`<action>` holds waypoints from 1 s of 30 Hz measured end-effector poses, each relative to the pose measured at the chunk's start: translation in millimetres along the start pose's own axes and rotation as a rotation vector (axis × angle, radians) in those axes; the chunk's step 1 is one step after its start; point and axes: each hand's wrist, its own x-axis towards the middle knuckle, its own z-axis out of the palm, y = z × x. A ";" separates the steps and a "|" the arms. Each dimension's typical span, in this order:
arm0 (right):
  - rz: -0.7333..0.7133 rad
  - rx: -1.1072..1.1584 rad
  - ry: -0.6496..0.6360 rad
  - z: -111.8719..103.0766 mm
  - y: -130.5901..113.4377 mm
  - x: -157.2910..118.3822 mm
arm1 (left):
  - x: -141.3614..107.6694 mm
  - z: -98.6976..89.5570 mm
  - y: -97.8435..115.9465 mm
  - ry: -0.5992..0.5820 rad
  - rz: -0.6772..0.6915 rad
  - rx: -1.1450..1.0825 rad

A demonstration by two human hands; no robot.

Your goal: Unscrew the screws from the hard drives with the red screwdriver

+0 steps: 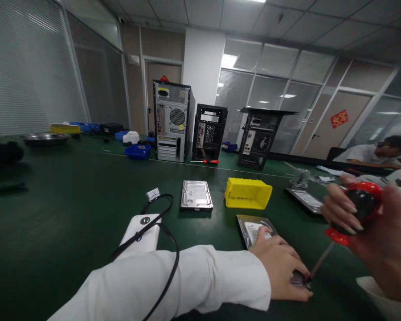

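Observation:
A hard drive (253, 229) lies on the green table, partly covered by my left hand (280, 265). The fingers of that hand are wrapped over the drive and grip its near end. My right hand (384, 223) is closed round the red and black handle of a screwdriver (362, 205). The screwdriver's shaft slants down and left, and its tip is at the drive's near right corner, beside my left fingertips. Whether the tip sits in a screw is too small to tell. A second hard drive (196, 195) lies flat farther left, apart from both hands.
A yellow bin (248, 194) stands behind the held drive, with another drive (304, 200) to its right. A white power bank (142, 234) with a black cable is at the left. Computer cases (172, 120) and a red screwdriver (211, 161) are farther back. Another person sits far right.

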 end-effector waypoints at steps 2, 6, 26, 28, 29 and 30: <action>-0.010 0.002 0.014 -0.1 -0.5 0.3 | -1.2 0.3 0.0 0.028 0.004 -0.006; -0.018 -0.005 0.027 -2.1 -3.6 0.4 | -2.7 -0.8 0.3 0.063 0.022 -0.018; -0.048 0.036 -0.005 -8.8 -8.3 -3.9 | -0.5 -8.6 0.7 0.030 -0.014 -0.088; -0.045 0.038 -0.008 -7.3 -8.1 -4.2 | -0.9 -7.8 1.5 0.040 -0.008 -0.090; -0.041 0.048 -0.005 -6.5 -8.0 -4.3 | -1.2 -7.4 1.9 0.048 -0.005 -0.092; -0.034 0.061 0.000 -5.6 -7.9 -4.5 | -1.3 -6.9 2.2 0.056 -0.003 -0.093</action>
